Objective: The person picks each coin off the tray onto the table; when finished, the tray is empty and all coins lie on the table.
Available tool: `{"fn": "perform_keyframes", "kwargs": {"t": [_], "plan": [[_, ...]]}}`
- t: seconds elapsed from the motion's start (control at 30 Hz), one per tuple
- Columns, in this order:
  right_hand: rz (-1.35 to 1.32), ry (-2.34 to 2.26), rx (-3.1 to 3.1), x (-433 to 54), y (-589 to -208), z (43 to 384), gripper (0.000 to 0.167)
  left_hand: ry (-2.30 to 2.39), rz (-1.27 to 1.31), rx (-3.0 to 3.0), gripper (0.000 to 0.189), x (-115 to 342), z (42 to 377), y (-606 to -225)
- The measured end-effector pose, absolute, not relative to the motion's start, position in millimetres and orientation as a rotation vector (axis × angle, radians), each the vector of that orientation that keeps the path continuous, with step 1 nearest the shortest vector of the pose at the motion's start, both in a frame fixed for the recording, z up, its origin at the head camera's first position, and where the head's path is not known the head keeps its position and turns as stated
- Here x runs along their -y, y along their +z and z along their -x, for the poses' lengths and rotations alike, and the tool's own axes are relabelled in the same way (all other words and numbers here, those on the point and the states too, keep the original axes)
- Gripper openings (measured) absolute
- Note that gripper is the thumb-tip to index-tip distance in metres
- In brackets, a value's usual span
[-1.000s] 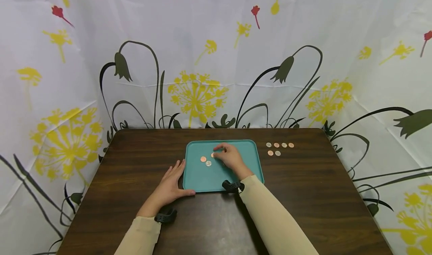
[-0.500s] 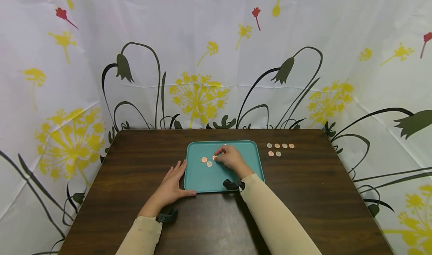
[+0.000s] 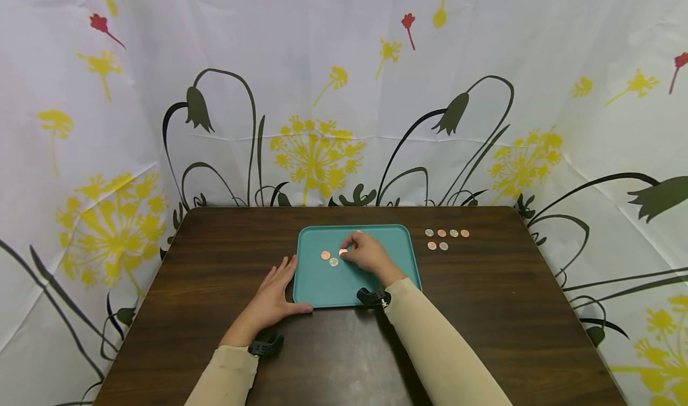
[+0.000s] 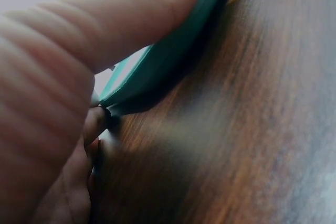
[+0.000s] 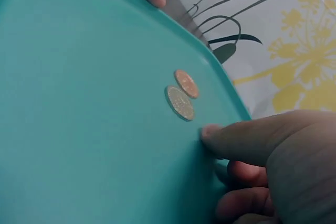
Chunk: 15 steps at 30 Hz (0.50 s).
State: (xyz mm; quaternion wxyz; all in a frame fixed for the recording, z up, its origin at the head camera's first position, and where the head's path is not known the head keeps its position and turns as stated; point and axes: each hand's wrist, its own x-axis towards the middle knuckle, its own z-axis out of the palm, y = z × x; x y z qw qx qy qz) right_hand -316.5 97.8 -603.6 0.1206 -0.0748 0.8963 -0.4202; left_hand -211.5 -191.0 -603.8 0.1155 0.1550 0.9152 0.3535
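"Can you make out everything on the tray (image 3: 319, 289)?"

"Not quite. The right hand (image 3: 369, 255) covers part of it, and a pale sliver (image 3: 359, 232) past the knuckles is too small to name. In the right wrist view the held copper coin (image 3: 343, 252) is hidden; only the head view shows it."

"And the left wrist view?"

"Partly blurred, with the thumb of the left hand (image 3: 272, 294) across it. Both sleeves (image 3: 441, 346) are cut off at the bottom of the head view."

"Where's that copper coin, then?"

"Over the tray, pinched at the tips of the right thumb and fingers. I can't tell whether it touches the tray. A silver coin (image 3: 334, 262) and another penny (image 3: 325, 255) lie near it, leftward. Six coins (image 3: 442, 233) sit on the table (image 3: 462, 298), right of the tray."

"How are the hands posed?"

"The left is spread wide at the tray's near left corner, thumb on the rim. The right reaches in over the near edge, fingers curled."
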Motion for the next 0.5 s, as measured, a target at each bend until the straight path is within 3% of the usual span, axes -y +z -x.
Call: {"fn": "perform_keyframes", "kwargs": {"t": [0.2,0.5], "plan": [[0.23,-1.379,-2.51,-102.6,-601.7,313.1,0.017,1.045,-0.453,-2.683,0.135,190.9,211.6,-604.3],[0.031,-1.885,-2.284,-108.1,-597.2,302.0,0.021,1.048,-0.449,-2.681,0.137,190.8,211.7,-605.4]]}}
